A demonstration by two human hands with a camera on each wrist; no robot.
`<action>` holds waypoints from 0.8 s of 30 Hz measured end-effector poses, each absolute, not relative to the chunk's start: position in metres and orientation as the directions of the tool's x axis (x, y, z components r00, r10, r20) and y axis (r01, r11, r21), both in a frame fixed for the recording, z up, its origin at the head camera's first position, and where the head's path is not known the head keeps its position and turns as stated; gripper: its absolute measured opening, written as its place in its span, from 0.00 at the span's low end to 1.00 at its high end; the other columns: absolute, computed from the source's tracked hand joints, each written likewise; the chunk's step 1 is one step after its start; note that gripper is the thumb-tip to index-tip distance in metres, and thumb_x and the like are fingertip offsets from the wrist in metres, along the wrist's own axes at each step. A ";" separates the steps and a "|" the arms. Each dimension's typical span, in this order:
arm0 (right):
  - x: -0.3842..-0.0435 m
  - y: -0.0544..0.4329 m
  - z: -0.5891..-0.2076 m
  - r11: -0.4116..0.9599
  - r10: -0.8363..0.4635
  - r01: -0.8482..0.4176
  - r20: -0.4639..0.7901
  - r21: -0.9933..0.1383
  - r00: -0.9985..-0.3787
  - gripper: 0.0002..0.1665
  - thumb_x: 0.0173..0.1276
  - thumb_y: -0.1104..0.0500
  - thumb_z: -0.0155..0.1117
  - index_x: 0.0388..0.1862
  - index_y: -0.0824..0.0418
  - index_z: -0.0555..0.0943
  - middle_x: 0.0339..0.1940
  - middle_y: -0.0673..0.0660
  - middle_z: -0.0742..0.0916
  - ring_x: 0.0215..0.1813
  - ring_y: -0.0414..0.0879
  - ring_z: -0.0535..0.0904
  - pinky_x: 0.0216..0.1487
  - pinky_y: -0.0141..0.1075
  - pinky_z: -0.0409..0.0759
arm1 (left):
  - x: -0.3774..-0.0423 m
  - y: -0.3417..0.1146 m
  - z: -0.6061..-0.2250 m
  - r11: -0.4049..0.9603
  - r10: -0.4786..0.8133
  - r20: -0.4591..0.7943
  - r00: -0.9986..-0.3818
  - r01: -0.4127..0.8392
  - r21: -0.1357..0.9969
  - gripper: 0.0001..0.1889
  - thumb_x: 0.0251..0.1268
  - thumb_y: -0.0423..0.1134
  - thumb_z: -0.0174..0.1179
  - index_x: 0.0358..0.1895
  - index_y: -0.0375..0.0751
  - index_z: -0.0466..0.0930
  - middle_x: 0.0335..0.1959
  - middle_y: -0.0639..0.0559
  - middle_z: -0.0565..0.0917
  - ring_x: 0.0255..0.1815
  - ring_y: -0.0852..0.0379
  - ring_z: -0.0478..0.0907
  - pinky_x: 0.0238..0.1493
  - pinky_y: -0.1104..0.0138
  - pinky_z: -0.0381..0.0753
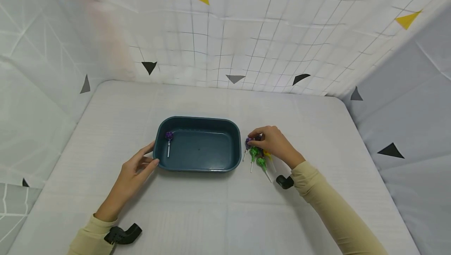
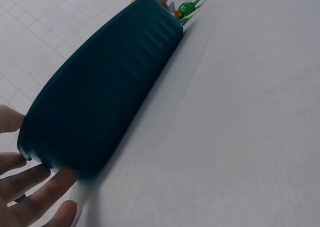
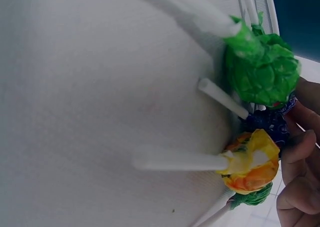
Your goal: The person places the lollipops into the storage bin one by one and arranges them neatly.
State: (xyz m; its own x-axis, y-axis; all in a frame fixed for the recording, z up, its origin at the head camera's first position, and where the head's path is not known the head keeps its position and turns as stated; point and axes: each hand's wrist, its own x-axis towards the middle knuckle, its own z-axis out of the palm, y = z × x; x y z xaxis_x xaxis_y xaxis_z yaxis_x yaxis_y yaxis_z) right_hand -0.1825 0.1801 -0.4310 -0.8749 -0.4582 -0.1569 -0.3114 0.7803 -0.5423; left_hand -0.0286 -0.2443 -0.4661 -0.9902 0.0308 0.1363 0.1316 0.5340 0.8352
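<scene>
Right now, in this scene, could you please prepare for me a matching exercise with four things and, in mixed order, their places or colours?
1. left hand
2. right hand
3. tray
4. lone purple lollipop

A. dark blue-green
B. inside the tray
C. at the lollipop group
D. outside the tray, at its left end

Right pairs: 1-D; 2-C; 3-A; 4-B
</scene>
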 end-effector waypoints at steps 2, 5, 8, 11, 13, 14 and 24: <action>-0.183 0.180 -0.431 0.779 -0.461 -0.314 -0.155 -0.542 -0.874 0.14 0.70 0.53 0.73 0.52 0.56 0.90 0.46 0.55 0.92 0.37 0.45 0.81 0.38 0.34 0.80 | -0.028 -0.244 -0.466 0.535 0.032 0.134 -0.990 0.130 0.835 0.31 0.79 0.40 0.58 0.81 0.50 0.63 0.73 0.40 0.75 0.49 0.75 0.78 0.55 0.83 0.73; -0.183 0.181 -0.432 0.777 -0.466 -0.320 -0.154 -0.543 -0.871 0.14 0.70 0.53 0.73 0.52 0.56 0.90 0.46 0.55 0.92 0.37 0.44 0.81 0.38 0.34 0.81 | -0.028 -0.244 -0.467 0.531 0.032 0.132 -0.991 0.129 0.838 0.31 0.79 0.40 0.58 0.81 0.50 0.62 0.73 0.40 0.75 0.49 0.75 0.79 0.55 0.83 0.73; -0.183 0.181 -0.431 0.771 -0.472 -0.326 -0.147 -0.547 -0.869 0.14 0.70 0.53 0.73 0.52 0.56 0.90 0.47 0.56 0.92 0.36 0.43 0.82 0.37 0.34 0.81 | -0.027 -0.245 -0.467 0.527 0.032 0.133 -0.991 0.130 0.840 0.31 0.79 0.40 0.58 0.81 0.50 0.63 0.73 0.40 0.75 0.49 0.75 0.79 0.55 0.84 0.73; -0.182 0.181 -0.430 0.763 -0.477 -0.333 -0.134 -0.554 -0.869 0.14 0.70 0.54 0.73 0.51 0.56 0.90 0.47 0.56 0.92 0.35 0.43 0.82 0.35 0.34 0.81 | -0.027 -0.244 -0.467 0.528 0.033 0.137 -0.990 0.134 0.839 0.31 0.79 0.40 0.58 0.81 0.50 0.63 0.73 0.40 0.75 0.49 0.75 0.79 0.55 0.84 0.73; -0.182 0.181 -0.429 0.759 -0.477 -0.336 -0.124 -0.557 -0.870 0.13 0.70 0.54 0.73 0.51 0.55 0.90 0.47 0.56 0.93 0.33 0.43 0.82 0.33 0.33 0.80 | -0.027 -0.244 -0.467 0.530 0.033 0.139 -0.990 0.135 0.837 0.31 0.79 0.40 0.58 0.81 0.50 0.63 0.73 0.40 0.75 0.49 0.75 0.79 0.55 0.84 0.73; -0.182 0.181 -0.429 0.759 -0.477 -0.338 -0.122 -0.556 -0.870 0.13 0.70 0.54 0.73 0.51 0.55 0.90 0.47 0.56 0.93 0.33 0.43 0.82 0.32 0.33 0.79 | -0.027 -0.244 -0.467 0.531 0.033 0.141 -0.989 0.137 0.836 0.31 0.79 0.40 0.58 0.81 0.50 0.63 0.73 0.40 0.75 0.48 0.75 0.79 0.55 0.84 0.73; -0.184 0.181 -0.417 0.768 -0.466 -0.344 -0.104 -0.540 -0.878 0.14 0.69 0.54 0.74 0.52 0.55 0.90 0.48 0.56 0.93 0.30 0.44 0.77 0.27 0.34 0.76 | -0.028 -0.244 -0.468 0.532 0.032 0.153 -0.988 0.147 0.834 0.31 0.78 0.39 0.59 0.80 0.49 0.64 0.73 0.40 0.76 0.49 0.75 0.79 0.54 0.84 0.73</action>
State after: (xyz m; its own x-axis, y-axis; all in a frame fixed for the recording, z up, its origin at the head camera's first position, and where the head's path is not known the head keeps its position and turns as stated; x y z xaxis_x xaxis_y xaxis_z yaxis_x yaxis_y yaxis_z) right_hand -0.1843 0.1815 -0.4167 -0.8784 -0.4665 -0.1039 -0.3440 0.7681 -0.5401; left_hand -0.0277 -0.2442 -0.4676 -0.9877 0.0322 0.1530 0.1465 0.5320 0.8340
